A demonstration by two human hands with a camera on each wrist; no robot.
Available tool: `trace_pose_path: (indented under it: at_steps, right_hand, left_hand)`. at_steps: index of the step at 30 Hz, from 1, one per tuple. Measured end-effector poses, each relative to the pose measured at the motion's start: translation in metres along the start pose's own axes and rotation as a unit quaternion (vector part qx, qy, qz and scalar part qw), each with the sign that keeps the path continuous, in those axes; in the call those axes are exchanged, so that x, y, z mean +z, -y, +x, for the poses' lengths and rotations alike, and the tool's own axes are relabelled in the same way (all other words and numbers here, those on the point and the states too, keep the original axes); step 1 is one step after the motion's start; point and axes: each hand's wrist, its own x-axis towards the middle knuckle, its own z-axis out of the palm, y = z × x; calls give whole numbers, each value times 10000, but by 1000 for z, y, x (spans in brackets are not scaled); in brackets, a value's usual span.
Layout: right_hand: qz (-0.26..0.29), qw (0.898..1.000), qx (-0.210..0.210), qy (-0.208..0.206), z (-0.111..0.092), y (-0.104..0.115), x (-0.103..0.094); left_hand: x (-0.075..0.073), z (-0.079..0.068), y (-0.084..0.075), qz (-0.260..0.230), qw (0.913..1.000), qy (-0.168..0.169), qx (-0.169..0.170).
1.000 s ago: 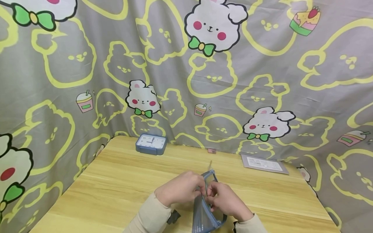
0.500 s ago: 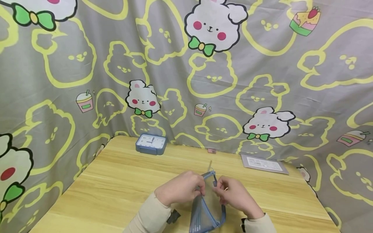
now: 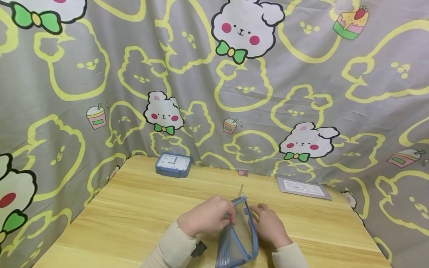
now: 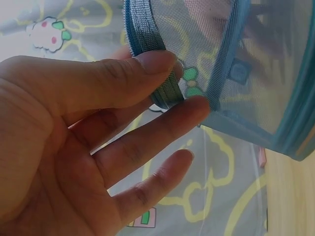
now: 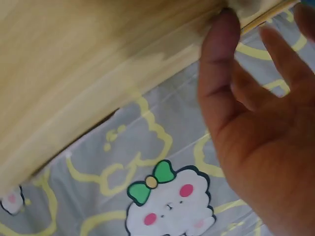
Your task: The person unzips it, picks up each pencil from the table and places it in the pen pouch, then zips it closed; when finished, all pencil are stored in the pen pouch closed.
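Note:
A blue mesh zipper pouch [image 3: 225, 247] stands on the table in the head view, its mouth gaping. My left hand [image 3: 209, 216] pinches one zippered edge of that mouth between thumb and index finger. The left wrist view shows the zipper tape [image 4: 145, 29] in this pinch, with the other fingers spread away. Along the pouch's right side lies my right hand [image 3: 269, 227], its fingers behind the far zippered edge. In the right wrist view the thumb and fingers [image 5: 221, 54] extend loosely. A small blue tab [image 3: 247, 211] sits on the inner right edge.
A blue clock [image 3: 173, 165] stands at the back left of the wooden table [image 3: 127, 212]. A grey card with a white label [image 3: 304, 188] lies at the back right. Beside my left sleeve is a small dark object [image 3: 199, 248]. A patterned curtain [image 3: 201, 85] surrounds the table.
My right hand has let go near the pouch's mouth and moved right, to the outside of its right edge. The mouth has widened. My left hand keeps its pinch.

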Motion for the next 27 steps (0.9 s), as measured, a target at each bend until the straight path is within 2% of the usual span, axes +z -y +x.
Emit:
trace_pose_path:
  at_steps: [6, 8, 12, 15, 17, 22, 27]
  right_hand:
    - [-336, 9991, 214, -167, -2, 5, 3]
    - [-457, 9988, -5, -183, -4, 7, 8]
    - [-886, 9926, -824, -122, -8, 16, 19]
    - [-1130, 9878, -1074, -38, -10, 21, 24]
    - [-1070, 9893, -984, -103, -10, 23, 23]
    - [-793, 9949, -435, -453, -6, 16, 14]
    - [-659, 9970, 374, -147, -5, 5, 2]
  left_hand:
    - [0, 0, 0, 29, 10000, 18, -71]
    - [1, 0, 0, 24, 10000, 16, -56]
    - [1, -1, 0, 44, 10000, 27, -26]
    - [0, -1, -1, 100, 9999, 15, -14]
    - [-1, -1, -1, 121, 9999, 11, -35]
    - [-2, -1, -1, 54, 9999, 23, -90]
    - [-2, -1, -1, 2, 9999, 19, -125]
